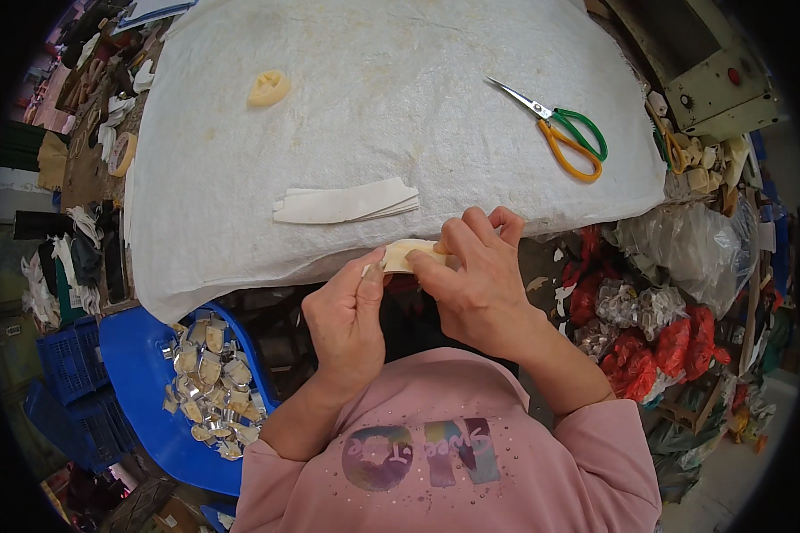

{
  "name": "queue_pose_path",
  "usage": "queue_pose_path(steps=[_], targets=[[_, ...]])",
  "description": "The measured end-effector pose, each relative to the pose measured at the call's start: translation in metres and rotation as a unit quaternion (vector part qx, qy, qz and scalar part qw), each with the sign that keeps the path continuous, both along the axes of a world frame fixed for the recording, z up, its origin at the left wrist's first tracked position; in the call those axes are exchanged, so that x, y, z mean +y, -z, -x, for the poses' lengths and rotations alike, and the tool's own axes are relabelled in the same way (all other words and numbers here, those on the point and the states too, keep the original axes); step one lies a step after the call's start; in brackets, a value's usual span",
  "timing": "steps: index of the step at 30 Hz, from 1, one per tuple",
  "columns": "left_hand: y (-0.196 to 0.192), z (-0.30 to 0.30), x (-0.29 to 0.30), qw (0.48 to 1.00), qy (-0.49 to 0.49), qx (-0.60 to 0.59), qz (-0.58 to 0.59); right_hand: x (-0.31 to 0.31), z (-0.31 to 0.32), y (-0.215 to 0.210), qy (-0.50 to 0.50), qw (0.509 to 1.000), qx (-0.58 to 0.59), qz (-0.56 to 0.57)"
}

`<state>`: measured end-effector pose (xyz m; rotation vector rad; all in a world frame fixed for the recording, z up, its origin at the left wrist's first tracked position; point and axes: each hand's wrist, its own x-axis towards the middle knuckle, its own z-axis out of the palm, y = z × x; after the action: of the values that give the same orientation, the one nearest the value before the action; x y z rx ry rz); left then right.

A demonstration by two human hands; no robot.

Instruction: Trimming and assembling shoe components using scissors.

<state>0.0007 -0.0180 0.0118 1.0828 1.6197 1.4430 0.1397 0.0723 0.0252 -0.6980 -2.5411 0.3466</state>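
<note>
Both hands meet at the table's near edge over a short, curved cream strip (409,255). My left hand (347,311) pinches its left end between thumb and fingers. My right hand (484,284) is closed on the other end, thumb and fingertips pressed onto the strip. Just beyond them lies a small stack of white strips (347,202). Farther right on the white sheet (400,115) rest scissors (545,114) with one green and one yellow handle, blades pointing up-left. A cream ring-shaped piece (268,90) sits at the far left of the sheet.
At my left stands a blue plastic container (133,382) with many metal-and-cream pieces (209,373), beside blue crates (71,355). A tape roll (123,154) lies left of the sheet. On the right are clear plastic bags (684,235), red bags (676,346) and a pale green machine (724,98).
</note>
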Motion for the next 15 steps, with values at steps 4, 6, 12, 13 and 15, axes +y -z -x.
queue_pose_path(steps=[4, 6, 12, 13, 15], targets=[[-0.002, -0.008, 0.002, 0.992, 0.009, 0.127, -0.011, 0.0, -0.004, 0.004, 0.009, 1.0, -0.005, 0.004], [-0.001, -0.008, 0.002, 0.978, 0.021, 0.206, -0.02, 0.0, -0.005, 0.009, 0.002, 1.0, 0.014, -0.005], [-0.004, 0.01, 0.006, 0.981, 0.085, 0.168, -0.046, 0.015, -0.007, 0.03, -0.038, 0.989, 0.119, 0.077], [-0.001, 0.018, 0.006, 0.993, 0.099, 0.025, -0.052, 0.017, -0.009, 0.031, -0.036, 0.989, 0.119, 0.078], [0.007, 0.028, 0.002, 0.994, 0.111, -0.023, -0.01, 0.02, -0.007, 0.029, -0.069, 0.977, 0.172, 0.102]])
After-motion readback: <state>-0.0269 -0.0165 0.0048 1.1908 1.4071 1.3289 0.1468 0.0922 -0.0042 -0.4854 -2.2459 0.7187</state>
